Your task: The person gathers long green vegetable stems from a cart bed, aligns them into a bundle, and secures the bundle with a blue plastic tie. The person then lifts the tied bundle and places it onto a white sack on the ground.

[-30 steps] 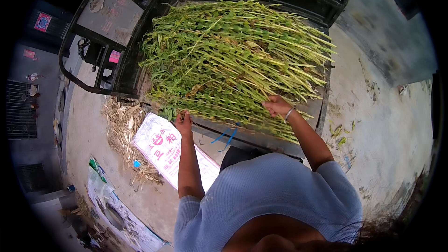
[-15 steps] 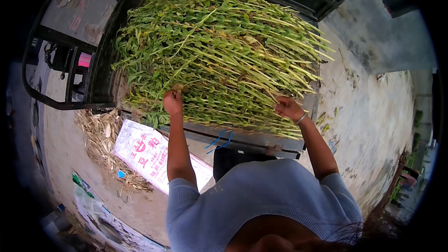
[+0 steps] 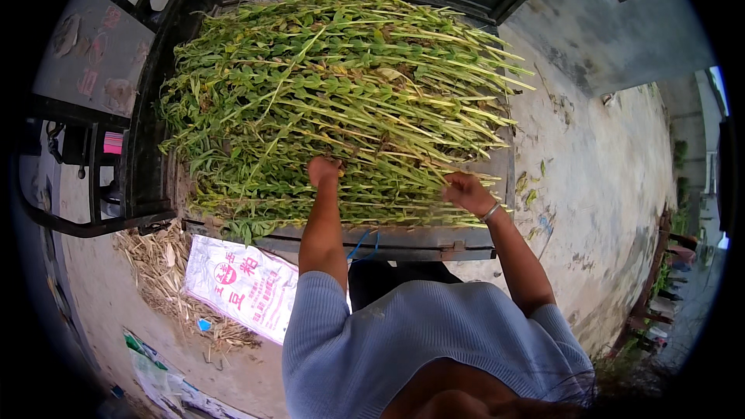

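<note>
Reaching over the near edge of a dark cart bed (image 3: pixel 419 244) toward a thick layer of green stalks (image 3: pixel 334 101), spread directly ahead with long axis running left to right; beginning at left with leafy tops, turned toward a dark end board (image 3: pixel 147 140); coming next to the left hand (image 3: pixel 322 171), lowered among leaves near the middle of the stalks' length and nearer to the leafy half; cannot tell, with fingertips partly hidden, whether clamped on a stem or only touching; passing on to the right hand (image 3: pixel 466 190), well apart from the left, wearing a bracelet (image 3: pixel 490 212) at the wrist, with fingers curled and blurred just beside the pale stem ends and much the nearer to them; cannot tell whether closed on a stalk; finishing at right with bare ends, some jutting past the bed's edge, and with scattered leaves (image 3: pixel 531 197) on the concrete beyond.

Turning to writing, again from the left: showing reddish marks on a grey panel (image 3: pixel 101 54), too faint to make out; then, on a white sack (image 3: pixel 240 287) lying beside the cart, bold pinkish-red characters, a round emblem and smaller print.
</note>
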`<state>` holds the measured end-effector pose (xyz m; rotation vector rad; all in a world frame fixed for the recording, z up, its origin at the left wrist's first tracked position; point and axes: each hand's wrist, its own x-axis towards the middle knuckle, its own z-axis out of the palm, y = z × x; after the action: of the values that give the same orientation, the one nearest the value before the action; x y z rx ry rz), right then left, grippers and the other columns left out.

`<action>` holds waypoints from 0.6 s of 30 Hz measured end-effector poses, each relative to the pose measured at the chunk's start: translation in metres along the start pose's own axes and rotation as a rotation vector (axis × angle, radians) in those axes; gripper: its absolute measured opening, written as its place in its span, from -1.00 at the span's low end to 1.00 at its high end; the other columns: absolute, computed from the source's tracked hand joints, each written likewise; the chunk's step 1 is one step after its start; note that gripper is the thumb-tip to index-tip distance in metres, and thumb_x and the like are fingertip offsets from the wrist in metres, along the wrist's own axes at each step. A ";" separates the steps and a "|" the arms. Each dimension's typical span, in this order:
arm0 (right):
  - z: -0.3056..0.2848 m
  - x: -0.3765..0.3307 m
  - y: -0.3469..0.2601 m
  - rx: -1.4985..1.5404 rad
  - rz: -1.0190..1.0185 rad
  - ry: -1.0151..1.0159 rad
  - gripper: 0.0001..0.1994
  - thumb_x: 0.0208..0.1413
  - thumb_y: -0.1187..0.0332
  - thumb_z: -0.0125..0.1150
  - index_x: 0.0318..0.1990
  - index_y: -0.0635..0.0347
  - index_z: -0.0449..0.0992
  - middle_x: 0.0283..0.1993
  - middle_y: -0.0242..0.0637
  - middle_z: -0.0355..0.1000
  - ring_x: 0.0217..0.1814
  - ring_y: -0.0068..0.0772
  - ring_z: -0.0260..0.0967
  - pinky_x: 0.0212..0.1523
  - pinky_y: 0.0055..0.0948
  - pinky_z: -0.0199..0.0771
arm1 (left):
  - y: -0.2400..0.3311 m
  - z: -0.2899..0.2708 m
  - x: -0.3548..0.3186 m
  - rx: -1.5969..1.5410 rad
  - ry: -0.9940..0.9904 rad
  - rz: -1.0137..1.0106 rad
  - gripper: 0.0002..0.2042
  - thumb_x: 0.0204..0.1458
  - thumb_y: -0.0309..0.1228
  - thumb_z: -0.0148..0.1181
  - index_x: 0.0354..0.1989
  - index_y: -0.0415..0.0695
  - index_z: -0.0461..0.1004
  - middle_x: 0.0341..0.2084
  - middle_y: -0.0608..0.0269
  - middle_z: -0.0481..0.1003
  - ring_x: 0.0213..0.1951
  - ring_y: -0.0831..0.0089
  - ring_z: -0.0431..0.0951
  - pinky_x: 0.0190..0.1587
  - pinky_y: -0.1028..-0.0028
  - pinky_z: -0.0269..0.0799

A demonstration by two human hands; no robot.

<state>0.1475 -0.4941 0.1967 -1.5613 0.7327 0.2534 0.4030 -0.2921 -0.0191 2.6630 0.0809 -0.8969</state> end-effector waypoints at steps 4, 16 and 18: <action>-0.001 -0.002 -0.007 -0.005 -0.017 0.050 -0.72 0.04 0.35 0.15 -0.12 0.30 0.39 -0.54 -0.43 0.40 -0.59 -0.73 0.24 -0.61 -0.71 0.18 | -0.021 -0.011 0.004 -0.469 0.020 0.011 -0.71 -0.08 -0.21 0.24 -0.29 -0.15 0.44 -0.77 0.29 0.24 -0.73 0.39 0.23 -0.65 0.26 0.25; -0.013 -0.005 -0.040 -0.044 0.018 0.015 -0.69 0.03 0.33 0.18 -0.13 0.35 0.37 -0.47 -0.37 0.43 -0.45 -0.68 0.38 -0.58 -0.70 0.25 | 0.048 0.031 -0.002 0.036 0.004 0.293 -0.75 -0.04 -0.25 0.20 -0.52 -0.20 0.40 -0.85 0.24 0.19 -0.78 0.31 0.21 -0.45 0.19 0.41; -0.003 -0.001 -0.056 -0.083 0.005 -0.002 -0.71 0.03 0.34 0.18 -0.15 0.35 0.39 -0.49 -0.37 0.43 -0.46 -0.69 0.37 -0.58 -0.69 0.25 | 0.041 0.070 0.030 0.104 -0.038 0.176 -0.70 -0.02 -0.20 0.16 -0.59 -0.18 0.37 -0.88 0.26 0.18 -0.79 0.32 0.19 -0.41 0.18 0.43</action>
<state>0.1783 -0.4985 0.2432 -1.6373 0.7324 0.2923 0.3928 -0.3548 -0.0778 2.6943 -0.2110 -0.9169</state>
